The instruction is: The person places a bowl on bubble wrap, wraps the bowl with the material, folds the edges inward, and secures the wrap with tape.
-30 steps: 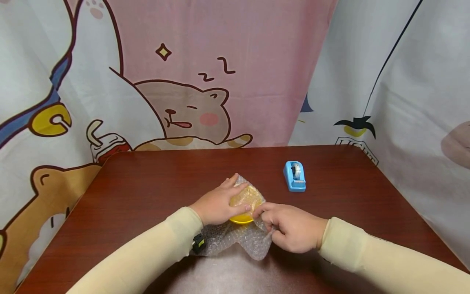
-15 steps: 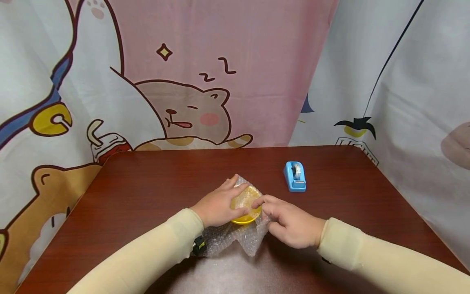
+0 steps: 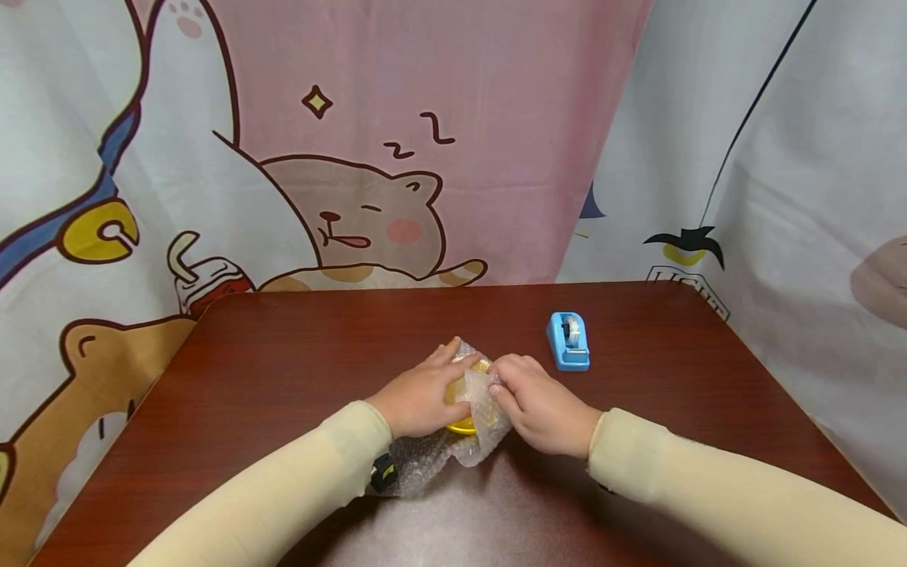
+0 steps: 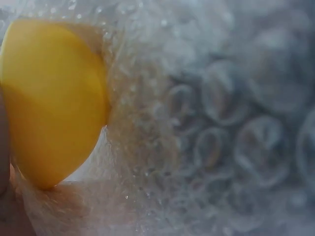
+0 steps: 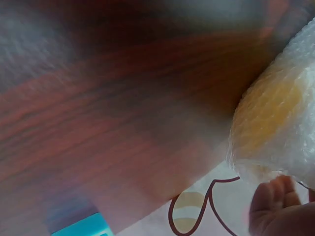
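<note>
Yellow bowl [image 3: 463, 427]: likely light, stiff, best rim-held.
Left hand [image 3: 423, 395]: spread on bowl.
Right hand [image 3: 544, 403]: pinches bubble wrap [image 3: 487, 416] over bowl.

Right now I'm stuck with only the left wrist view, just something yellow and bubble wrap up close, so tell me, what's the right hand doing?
Observer: In the head view, the right hand grips a flap of the bubble wrap, which partly covers the yellow item.
Operator: Anything else on the table?
Observer: Yes, a blue tape dispenser stands on the table, beyond the right hand and touched by neither hand.
Operator: And what's behind the table?
Observer: A curtain printed with cartoon animals.
</note>
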Motion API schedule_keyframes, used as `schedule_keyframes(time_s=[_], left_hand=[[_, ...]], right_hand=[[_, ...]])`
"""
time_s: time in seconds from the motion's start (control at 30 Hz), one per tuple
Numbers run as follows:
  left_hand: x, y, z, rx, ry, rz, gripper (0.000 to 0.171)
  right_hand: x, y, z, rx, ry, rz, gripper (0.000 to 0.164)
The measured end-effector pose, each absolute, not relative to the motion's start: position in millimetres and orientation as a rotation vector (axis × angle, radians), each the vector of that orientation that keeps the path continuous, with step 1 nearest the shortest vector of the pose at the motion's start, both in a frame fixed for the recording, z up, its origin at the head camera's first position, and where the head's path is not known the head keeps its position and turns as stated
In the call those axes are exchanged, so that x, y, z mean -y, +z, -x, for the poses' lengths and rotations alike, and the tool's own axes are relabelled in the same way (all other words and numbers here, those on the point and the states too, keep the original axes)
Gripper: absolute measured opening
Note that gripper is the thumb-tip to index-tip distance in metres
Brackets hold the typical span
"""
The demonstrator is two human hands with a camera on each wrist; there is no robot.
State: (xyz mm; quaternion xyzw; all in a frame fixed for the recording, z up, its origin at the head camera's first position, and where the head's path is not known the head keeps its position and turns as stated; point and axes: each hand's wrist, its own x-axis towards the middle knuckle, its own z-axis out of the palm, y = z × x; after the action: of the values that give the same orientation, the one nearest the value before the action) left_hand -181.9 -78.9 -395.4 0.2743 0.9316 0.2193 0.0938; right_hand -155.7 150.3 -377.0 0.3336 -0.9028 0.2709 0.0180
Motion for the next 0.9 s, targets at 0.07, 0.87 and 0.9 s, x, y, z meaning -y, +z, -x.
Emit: schedule_keyframes(time_s=[0.07,0.87,0.9], left_hand=[[79.1,-395.7,181.9,-2.762,0.665,-0.83,0.072],[98.5,-389.3,186.1,-2.449,0.998,-0.816,0.097],[98.8,-389.6,186.3,-2.44,1.008,-0.819,0.099]], right_hand=[[-145.3,-378.0,158.1,2.827,0.817,-1.006,0.006],[-119.6,-392.1,174.2,2.953,0.652,-0.978,0.045],[-119.5,-392.2,175.0,2.964,0.621,-0.985,0.049]])
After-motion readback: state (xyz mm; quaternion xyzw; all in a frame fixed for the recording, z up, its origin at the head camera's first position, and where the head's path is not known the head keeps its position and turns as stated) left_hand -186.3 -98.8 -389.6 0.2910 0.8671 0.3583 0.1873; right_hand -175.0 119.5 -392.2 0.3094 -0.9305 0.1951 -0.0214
